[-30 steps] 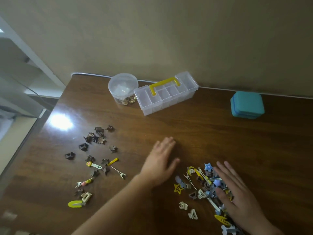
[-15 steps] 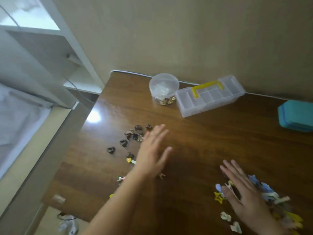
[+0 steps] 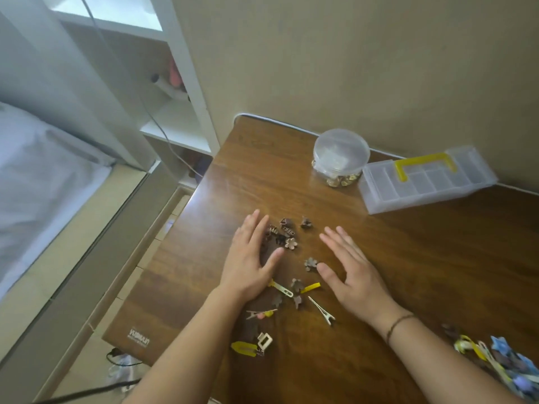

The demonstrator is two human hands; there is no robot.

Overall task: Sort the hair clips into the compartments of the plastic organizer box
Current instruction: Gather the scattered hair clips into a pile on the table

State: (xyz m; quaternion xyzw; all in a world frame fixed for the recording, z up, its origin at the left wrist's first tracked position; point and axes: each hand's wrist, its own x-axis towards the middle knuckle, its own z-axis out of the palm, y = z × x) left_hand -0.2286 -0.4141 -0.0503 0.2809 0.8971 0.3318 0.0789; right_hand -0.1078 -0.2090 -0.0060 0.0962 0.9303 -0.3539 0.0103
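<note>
A scatter of small brown hair clips [image 3: 287,233] lies on the wooden table [image 3: 408,258], with yellow and metal clips [image 3: 291,290] closer to me. My left hand [image 3: 250,263] lies flat and open on the left edge of that scatter, covering some clips. On the right side of it, my right hand [image 3: 353,272] rests flat and open, its thumb beside a brown flower clip [image 3: 310,263]. The clear organizer box [image 3: 425,182] with a yellow handle stands shut at the back right. A second heap of coloured clips [image 3: 501,363] lies at the bottom right.
A round clear tub [image 3: 339,157] with gold pieces stands left of the box against the wall. The table's left edge drops to the floor beside a bed [image 3: 43,176] and white shelving [image 3: 175,123]. A cable hangs down by the shelf.
The view has swung left. Both hands have left the coloured heap and now lie either side of the brown clip scatter. The teal case is out of frame.
</note>
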